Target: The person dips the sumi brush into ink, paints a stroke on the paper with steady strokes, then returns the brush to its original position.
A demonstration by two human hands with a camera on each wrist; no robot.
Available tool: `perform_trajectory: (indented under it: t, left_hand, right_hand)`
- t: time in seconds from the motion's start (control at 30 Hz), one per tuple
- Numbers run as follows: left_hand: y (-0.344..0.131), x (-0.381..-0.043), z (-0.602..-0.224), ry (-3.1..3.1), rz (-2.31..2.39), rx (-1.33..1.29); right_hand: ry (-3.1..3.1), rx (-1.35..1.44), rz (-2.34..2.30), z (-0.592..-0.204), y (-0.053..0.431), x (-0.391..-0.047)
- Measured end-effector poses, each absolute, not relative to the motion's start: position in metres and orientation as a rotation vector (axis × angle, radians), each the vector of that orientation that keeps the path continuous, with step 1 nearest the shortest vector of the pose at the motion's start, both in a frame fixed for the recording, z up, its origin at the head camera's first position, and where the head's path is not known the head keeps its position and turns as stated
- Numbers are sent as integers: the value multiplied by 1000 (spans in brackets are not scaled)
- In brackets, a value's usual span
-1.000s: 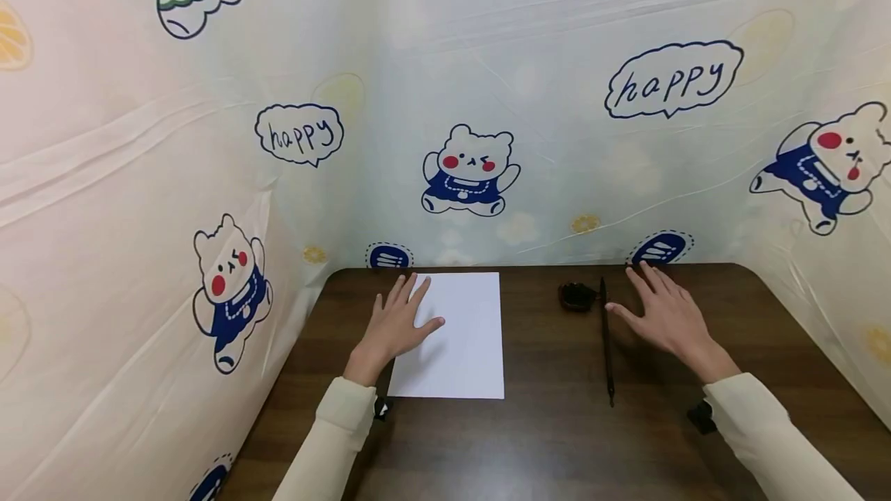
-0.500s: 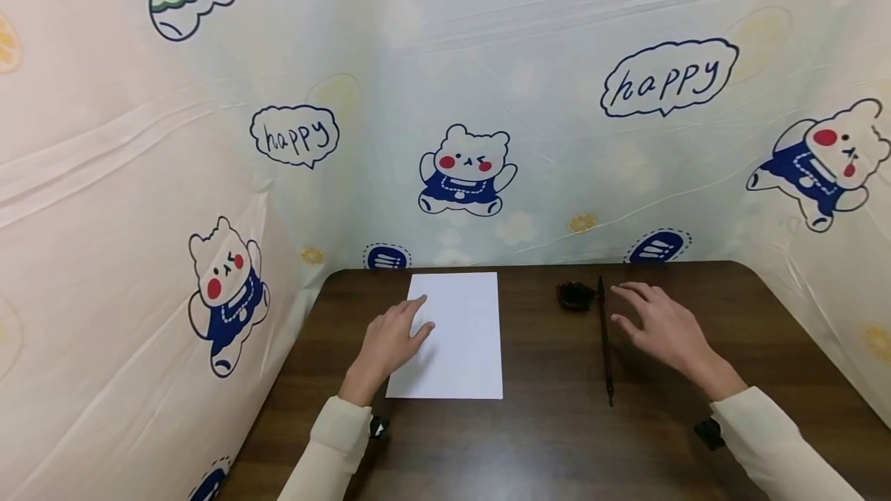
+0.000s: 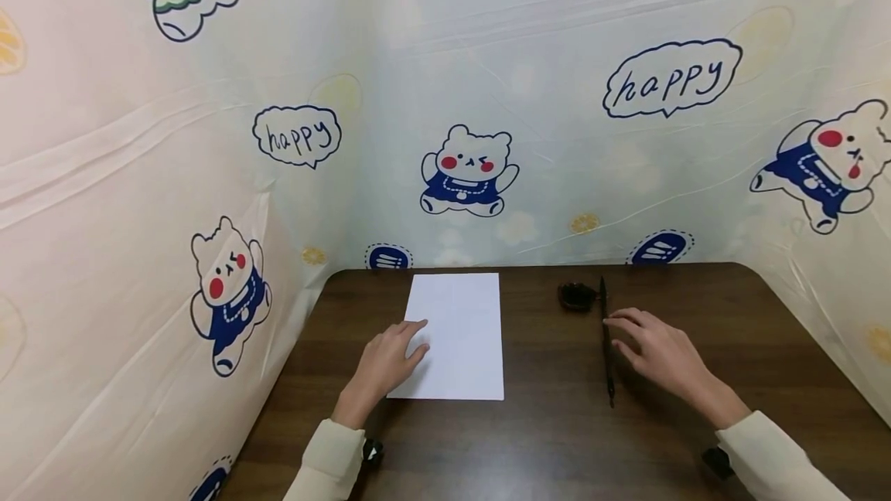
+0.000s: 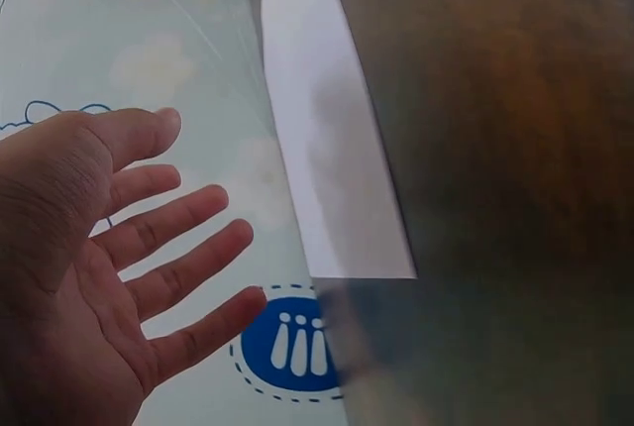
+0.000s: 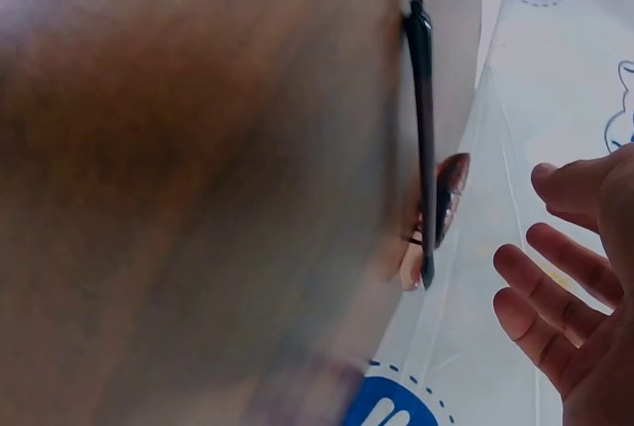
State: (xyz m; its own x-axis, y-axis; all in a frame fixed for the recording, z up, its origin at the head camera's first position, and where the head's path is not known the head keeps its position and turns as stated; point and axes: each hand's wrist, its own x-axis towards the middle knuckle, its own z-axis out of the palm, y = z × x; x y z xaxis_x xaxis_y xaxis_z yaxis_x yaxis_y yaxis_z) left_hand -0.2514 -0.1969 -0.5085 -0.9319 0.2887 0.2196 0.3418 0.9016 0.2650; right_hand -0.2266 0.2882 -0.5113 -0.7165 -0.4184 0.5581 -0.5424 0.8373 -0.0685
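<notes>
A blank white sheet of paper lies left of centre on the dark wooden table. My left hand hovers over its left edge with fingers loosely spread; in the left wrist view the hand is apart from the paper. To the right lies a slim black writing brush, its pointed end beside a small dark dish. In the right wrist view the brush crosses in front of the reddish-brown dish. My right hand, fingers relaxed, hovers just right of the brush, holding nothing.
The brown tabletop has rounded back corners. A pale printed curtain with bears and "happy" bubbles hangs behind the table and along both sides.
Both hands have drawn back toward the person, and their fingers have gone from spread to more relaxed. The paper, brush and dish stay in place.
</notes>
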Motion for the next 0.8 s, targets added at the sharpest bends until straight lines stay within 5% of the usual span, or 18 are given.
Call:
perform_trajectory:
  t: [0.8]
  left_hand:
    - [-216, -241, -531, -3225, -460, -483]
  right_hand:
    - [-2615, 900, 357, -544, 282, -215]
